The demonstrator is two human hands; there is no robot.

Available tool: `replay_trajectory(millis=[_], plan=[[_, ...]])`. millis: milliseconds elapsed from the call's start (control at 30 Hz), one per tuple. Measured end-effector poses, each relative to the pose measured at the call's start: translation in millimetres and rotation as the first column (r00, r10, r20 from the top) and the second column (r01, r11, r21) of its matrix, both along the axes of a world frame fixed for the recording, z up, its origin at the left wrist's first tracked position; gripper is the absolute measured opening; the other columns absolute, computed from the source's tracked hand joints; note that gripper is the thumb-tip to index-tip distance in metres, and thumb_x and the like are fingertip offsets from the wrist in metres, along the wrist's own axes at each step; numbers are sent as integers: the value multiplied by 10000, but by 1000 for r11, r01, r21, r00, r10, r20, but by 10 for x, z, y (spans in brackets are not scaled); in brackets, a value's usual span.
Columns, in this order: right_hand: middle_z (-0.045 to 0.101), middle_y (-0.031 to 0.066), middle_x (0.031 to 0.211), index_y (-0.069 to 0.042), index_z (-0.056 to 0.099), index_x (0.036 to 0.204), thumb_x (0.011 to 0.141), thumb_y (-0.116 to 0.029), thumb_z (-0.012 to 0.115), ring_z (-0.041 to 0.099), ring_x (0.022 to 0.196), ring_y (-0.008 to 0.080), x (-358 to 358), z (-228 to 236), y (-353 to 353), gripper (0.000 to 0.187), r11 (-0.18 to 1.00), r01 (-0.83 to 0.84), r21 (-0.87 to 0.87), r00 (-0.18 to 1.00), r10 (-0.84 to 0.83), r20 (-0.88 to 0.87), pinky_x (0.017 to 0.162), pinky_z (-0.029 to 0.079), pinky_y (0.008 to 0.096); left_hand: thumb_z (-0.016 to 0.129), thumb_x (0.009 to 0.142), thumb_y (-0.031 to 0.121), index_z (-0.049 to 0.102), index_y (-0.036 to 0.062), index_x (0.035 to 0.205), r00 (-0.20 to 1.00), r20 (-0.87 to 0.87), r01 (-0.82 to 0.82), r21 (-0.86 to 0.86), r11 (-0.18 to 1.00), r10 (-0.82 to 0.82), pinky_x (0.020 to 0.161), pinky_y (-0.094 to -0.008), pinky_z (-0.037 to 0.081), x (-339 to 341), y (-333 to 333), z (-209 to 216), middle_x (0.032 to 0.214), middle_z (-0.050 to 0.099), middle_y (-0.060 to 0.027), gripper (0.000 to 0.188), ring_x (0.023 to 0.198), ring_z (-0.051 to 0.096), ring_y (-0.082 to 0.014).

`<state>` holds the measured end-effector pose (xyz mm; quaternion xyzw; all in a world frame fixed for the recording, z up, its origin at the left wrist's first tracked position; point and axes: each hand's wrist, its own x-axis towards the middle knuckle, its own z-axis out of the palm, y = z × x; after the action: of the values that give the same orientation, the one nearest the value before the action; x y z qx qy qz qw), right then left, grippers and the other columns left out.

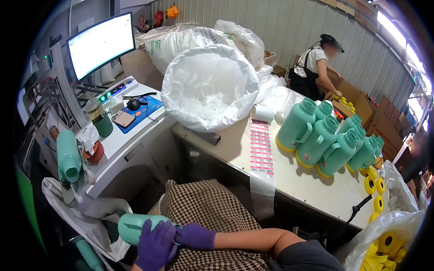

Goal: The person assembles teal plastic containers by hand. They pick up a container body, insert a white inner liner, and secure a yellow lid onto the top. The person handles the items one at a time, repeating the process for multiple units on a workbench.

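Note:
A mint-green thermos flask body (pixel 132 228) lies on its side over my lap, its open end toward the right. My left hand (pixel 156 245), in a purple glove, is wrapped round it near that end. Also purple-gloved, my right hand (pixel 195 235) is closed at the flask's mouth, its fingertips hidden at the rim and behind the left hand. Whatever those fingers hold does not show. A brown checked cloth (pixel 203 203) covers my lap beneath the flask.
Several green flasks (pixel 305 128) stand on the table at right, by yellow rings (pixel 379 203) and a yellow-filled bag (pixel 384 221). A bag of translucent rings (pixel 210 90) stands ahead, a label strip (pixel 261 149) beside it. Another flask (pixel 68 156) lies left. A co-worker (pixel 314 67) leans over a carton.

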<state>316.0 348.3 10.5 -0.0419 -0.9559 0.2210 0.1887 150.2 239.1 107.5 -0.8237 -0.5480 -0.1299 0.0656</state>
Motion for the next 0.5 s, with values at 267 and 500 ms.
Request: replay_trajectory(millis=[267,500], plan=[[628,126,1079,-115,572,1226,883,-160,627,661,675,266,328,248,-29,350,998,28,-50,999,-29,-27,552,524,375,760,744,505,551,31,1284,980,115,-180,186,966,161,1108,-610,354,140,116,-403,1224,642,-130,748,1145,617,-338],[681,137,1031,-72,697,1046,896,-222,693,689,827,236,687,764,98,212,632,20,-775,985,-143,-92,744,569,369,849,680,462,530,20,1371,979,154,-146,92,985,131,1094,-553,394,-182,240,-324,1203,676,-115,880,1093,647,-330]])
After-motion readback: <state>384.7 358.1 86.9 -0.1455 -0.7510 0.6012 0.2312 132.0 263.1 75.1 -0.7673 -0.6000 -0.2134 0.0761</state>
